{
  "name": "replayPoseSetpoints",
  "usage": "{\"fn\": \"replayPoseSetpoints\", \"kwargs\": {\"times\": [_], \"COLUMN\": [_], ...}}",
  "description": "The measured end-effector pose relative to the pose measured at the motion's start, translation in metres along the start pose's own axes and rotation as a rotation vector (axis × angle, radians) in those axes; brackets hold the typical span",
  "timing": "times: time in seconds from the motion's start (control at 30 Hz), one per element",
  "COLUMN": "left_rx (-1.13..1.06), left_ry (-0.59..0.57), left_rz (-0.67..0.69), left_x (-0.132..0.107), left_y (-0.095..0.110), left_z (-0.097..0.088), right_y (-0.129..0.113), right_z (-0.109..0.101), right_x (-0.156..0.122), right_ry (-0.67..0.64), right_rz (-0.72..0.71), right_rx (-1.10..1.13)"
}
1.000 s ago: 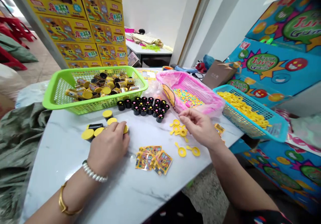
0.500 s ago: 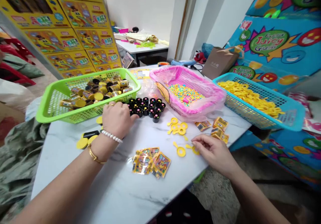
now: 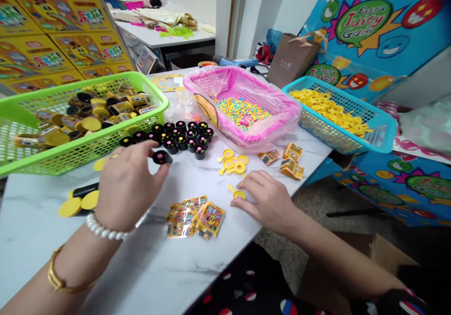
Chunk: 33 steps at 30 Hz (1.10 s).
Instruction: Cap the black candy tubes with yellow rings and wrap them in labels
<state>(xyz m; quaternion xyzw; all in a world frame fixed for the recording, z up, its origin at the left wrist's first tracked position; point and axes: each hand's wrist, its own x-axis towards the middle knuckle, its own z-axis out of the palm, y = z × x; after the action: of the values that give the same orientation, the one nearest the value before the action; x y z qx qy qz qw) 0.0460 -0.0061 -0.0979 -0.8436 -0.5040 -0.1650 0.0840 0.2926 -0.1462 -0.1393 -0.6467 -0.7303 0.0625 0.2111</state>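
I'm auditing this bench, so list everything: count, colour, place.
Baskets: three, green, pink, turquoise, left to right
Tubs: many, yellow-black, left basket
Beads: many, multicoloured, middle basket
Rings: many, yellow, right basket and table
Caps: several, yellow, table left
Cups: many, black, centre
Sachets: several, yellow, front
Packets: several, yellow, table right
Cartons: several, yellow left, blue right
Bag: one, brown, back
Table: one, white, beneath
Left hand: one, holding cup
Right hand: one, at ring

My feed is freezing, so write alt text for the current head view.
The left hand holds a small black cup while the right hand is at a yellow ring piece on a white marbled table. Yellow printed packets lie between the hands; beyond stand more black cups, then a green basket, a pink basket and a blue basket.
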Motion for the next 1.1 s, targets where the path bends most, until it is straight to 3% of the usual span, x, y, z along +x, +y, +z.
{"fn": "replayPoseSetpoints", "kwargs": {"times": [0.1,0.2,0.27,0.37,0.47,0.53,0.63,0.7,0.77,0.87,1.0,1.1], "left_rx": [-0.188,-0.371,-0.473,-0.587,-0.658,-0.692,-0.743,-0.772,-0.798,-0.831,-0.842,-0.836], "left_ry": [-0.031,-0.147,-0.205,-0.24,-0.23,-0.224,-0.227,-0.229,-0.236,-0.25,-0.246,-0.232], "left_rz": [0.095,0.044,-0.016,-0.088,-0.11,-0.106,-0.096,-0.079,-0.055,-0.046,-0.042,-0.027], "left_x": [-0.019,-0.029,-0.031,-0.032,-0.032,-0.032,-0.033,-0.034,-0.034,-0.035,-0.036,-0.036], "left_y": [0.009,0.013,0.013,0.01,0.004,0.001,0.0,0.0,0.0,-0.001,-0.001,-0.001], "left_z": [0.006,0.02,0.027,0.032,0.033,0.033,0.034,0.035,0.037,0.04,0.042,0.04], "right_y": [-0.013,-0.024,-0.028,-0.028,-0.025,-0.026,-0.035,-0.043,-0.048,-0.051,-0.055,-0.061], "right_z": [-0.004,-0.009,-0.009,-0.006,-0.006,-0.006,0.005,0.017,0.03,0.04,0.04,0.04], "right_x": [0.018,0.035,0.042,0.049,0.059,0.072,0.097,0.111,0.12,0.123,0.114,0.106], "right_ry": [-0.236,-0.431,-0.474,-0.428,-0.323,-0.29,-0.344,-0.355,-0.322,-0.263,-0.211,-0.244], "right_rz": [0.0,-0.006,-0.023,-0.048,-0.062,-0.009,0.195,0.299,0.34,0.348,0.351,0.391], "right_rx": [-0.185,-0.315,-0.366,-0.323,-0.07,0.286,0.946,1.217,1.264,1.114,0.911,0.923]}}
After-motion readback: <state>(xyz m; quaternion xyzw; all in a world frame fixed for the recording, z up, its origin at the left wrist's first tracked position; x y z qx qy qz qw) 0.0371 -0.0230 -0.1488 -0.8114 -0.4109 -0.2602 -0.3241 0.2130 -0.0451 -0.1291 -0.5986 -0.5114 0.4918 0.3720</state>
